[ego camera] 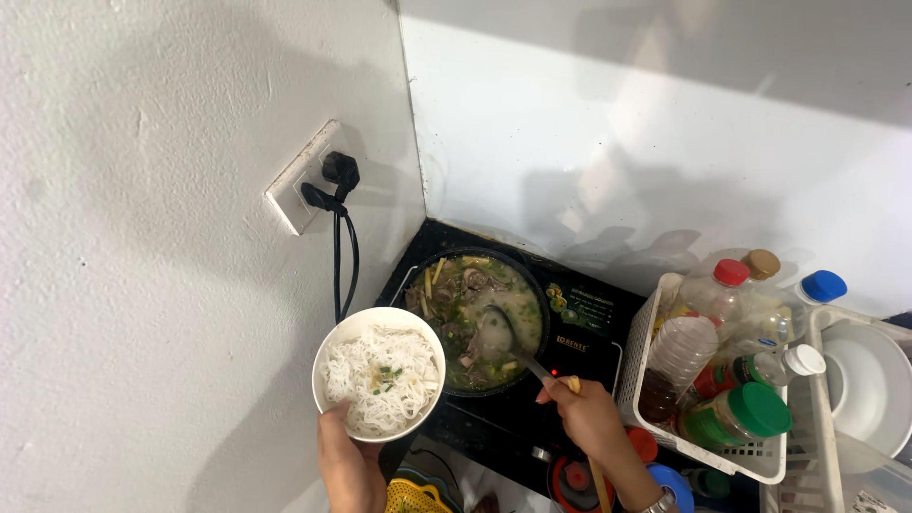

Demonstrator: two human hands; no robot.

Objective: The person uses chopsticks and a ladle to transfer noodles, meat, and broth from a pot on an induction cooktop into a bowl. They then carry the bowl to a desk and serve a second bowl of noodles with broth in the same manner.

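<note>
On the left wall a white socket (302, 188) carries a black plug (339, 171), its cable hanging down behind the bowl. Below it, the left hand (350, 465) is curled under a white bowl (379, 323), gripping its near rim from beneath and holding it just beside the pot's left edge. The bowl is filled with white rice noodles (375, 385) topped with a few green bits.

To its right, a dark pot (535, 302) sits on a black induction cooker (589, 337) pushed into the wall corner. The pot holds a pale broth with meat pieces and green herbs. A metal ladle (497, 332) dips into the broth, its handle slanting toward the right hand (591, 416), which is closed around the handle's end at the cooker's near edge.

Further right, a white plastic basket (638, 366) holds several bottles and a jar with a green lid (759, 408). Beside it, at the far right, a white rack (815, 437) contains a white bowl-shaped dish (869, 385).
</note>
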